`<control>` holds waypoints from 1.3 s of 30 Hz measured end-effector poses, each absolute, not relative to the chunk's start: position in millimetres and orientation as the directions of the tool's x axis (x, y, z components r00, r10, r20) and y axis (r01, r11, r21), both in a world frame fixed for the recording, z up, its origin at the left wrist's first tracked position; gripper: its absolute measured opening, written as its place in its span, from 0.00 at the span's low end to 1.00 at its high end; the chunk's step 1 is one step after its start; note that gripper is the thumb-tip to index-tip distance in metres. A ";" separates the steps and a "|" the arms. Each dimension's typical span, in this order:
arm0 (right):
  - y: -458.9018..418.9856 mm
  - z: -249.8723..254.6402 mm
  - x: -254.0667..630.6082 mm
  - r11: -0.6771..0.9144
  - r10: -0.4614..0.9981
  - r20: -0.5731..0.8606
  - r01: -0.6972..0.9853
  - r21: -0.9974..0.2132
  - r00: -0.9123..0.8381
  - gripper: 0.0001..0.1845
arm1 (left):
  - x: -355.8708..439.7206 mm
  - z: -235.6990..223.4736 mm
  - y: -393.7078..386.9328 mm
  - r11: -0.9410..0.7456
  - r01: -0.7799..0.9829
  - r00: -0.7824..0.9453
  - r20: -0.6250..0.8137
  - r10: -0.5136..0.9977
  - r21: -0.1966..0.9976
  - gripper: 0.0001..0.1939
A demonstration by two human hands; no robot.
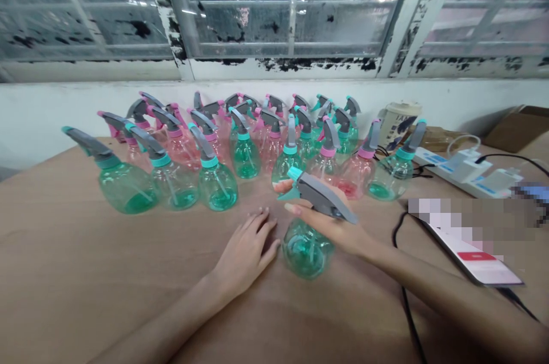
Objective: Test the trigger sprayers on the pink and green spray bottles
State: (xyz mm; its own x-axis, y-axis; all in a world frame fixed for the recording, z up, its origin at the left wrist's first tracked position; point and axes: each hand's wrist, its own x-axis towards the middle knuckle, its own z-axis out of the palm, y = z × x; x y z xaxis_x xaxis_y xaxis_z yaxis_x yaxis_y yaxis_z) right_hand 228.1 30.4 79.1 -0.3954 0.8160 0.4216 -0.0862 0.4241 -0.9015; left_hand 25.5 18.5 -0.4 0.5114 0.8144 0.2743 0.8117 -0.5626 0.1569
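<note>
The green spray bottle (305, 255) is held by its neck in the closed right grip (337, 233), near the bottle row (218, 188), the left grip (245, 248) laid open on the bench (128, 272); liquid could be squirted by a pressed trigger (288, 196), or neighbours toppled by a swing

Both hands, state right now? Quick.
Left hand: open, empty, palm down on the table.
Right hand: closed around the neck of a green spray bottle, fingers at the trigger.
</note>
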 end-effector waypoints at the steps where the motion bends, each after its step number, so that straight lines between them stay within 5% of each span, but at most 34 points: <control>1: 30.5 79.5 228.0 0.422 0.813 0.420 -0.087 -0.902 -0.403 0.12 | 25.6 -0.7 18.5 -0.565 0.812 0.515 0.274 0.812 0.148 0.20; 16: 29.3 80.8 232.7 0.572 0.801 0.517 0.129 -0.810 -0.303 0.13 | 26.1 3.0 19.6 -0.561 0.816 0.516 0.257 0.817 0.143 0.21; 39: 27.9 82.3 228.7 0.415 0.797 0.431 -0.135 -0.900 -0.423 0.12 | 27.1 6.8 19.4 -0.567 0.802 0.520 0.250 0.817 0.185 0.19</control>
State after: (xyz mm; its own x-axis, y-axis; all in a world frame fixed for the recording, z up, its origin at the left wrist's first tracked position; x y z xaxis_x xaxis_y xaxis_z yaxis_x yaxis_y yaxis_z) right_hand 228.7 27.9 82.3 -0.4225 0.7972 0.4313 -0.1352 0.4151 -0.8997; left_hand 27.1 19.4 6.8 0.5196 0.8170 0.2502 0.8025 -0.5671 0.1854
